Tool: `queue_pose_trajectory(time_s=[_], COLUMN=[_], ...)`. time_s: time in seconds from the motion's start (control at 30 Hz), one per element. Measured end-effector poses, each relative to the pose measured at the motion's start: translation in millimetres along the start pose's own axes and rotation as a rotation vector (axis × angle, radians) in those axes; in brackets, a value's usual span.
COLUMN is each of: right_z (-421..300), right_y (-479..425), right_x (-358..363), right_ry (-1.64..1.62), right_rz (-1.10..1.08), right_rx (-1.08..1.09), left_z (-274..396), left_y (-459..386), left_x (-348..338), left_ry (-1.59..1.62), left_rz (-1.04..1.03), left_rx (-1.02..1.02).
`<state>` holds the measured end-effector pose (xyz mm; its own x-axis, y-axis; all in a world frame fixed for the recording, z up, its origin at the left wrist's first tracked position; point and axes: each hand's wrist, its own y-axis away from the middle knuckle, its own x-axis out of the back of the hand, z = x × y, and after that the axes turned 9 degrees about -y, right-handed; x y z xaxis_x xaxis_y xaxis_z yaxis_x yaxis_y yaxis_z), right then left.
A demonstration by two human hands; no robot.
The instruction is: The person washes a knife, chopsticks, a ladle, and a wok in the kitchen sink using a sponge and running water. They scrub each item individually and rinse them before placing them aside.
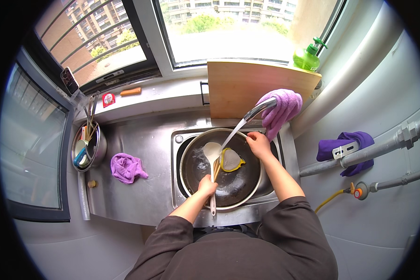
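Observation:
A dark wok [243, 189] with a pale rim rests over the stainless steel sink [174, 168]. My left hand [207, 187] is closed around a white spoon [211, 152] and some wooden chopsticks [217, 169], held over the wok. Water runs from the chrome faucet [260, 108] into the wok beside the spoon's bowl. A grey scrubbing sponge with yellow edging [232, 161] lies in the wok, right of the chopsticks. My right hand [259, 144] grips the wok's rim at the upper right; its fingertips are partly hidden.
A purple cloth [126, 168] lies on the steel counter [143, 203]. A metal pot of utensils [101, 143] stands left. Behind the sink lean a wooden board [245, 87] and a green pump bottle [306, 59]. A pink towel [283, 105] drapes the faucet; pipes [367, 150] run right.

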<state>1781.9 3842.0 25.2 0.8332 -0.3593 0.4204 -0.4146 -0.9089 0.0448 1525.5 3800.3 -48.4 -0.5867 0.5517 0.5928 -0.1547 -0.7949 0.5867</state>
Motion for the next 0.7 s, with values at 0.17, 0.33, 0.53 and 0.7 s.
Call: queue_pose_trajectory(time_s=[0.17, 0.33, 0.53, 0.7], right_z=[15.1, 36.9, 34.1, -35.8], right_y=[-3.7, -22.6, -36.2, 4.1], right_x=[15.2, 15.3, 10.8, 37.3], right_ry=[0.184, 0.164, 0.106, 0.027], right_rz=[0.108, 0.119, 0.264, -0.382], right_rx=[0.054, 0.111, 0.210, -0.058], left_z=[0.9, -7.0, -13.1, -19.7], left_y=[1.7, -4.5, -6.6, -7.0], left_x=[-0.9, -4.5, -5.6, -4.6], left_ry=[-0.034, -0.003, 0.050, 0.092], left_rz=[-0.003, -0.034, -0.025, -0.033], left_rx=[-0.027, -0.007, -0.038, -0.029])
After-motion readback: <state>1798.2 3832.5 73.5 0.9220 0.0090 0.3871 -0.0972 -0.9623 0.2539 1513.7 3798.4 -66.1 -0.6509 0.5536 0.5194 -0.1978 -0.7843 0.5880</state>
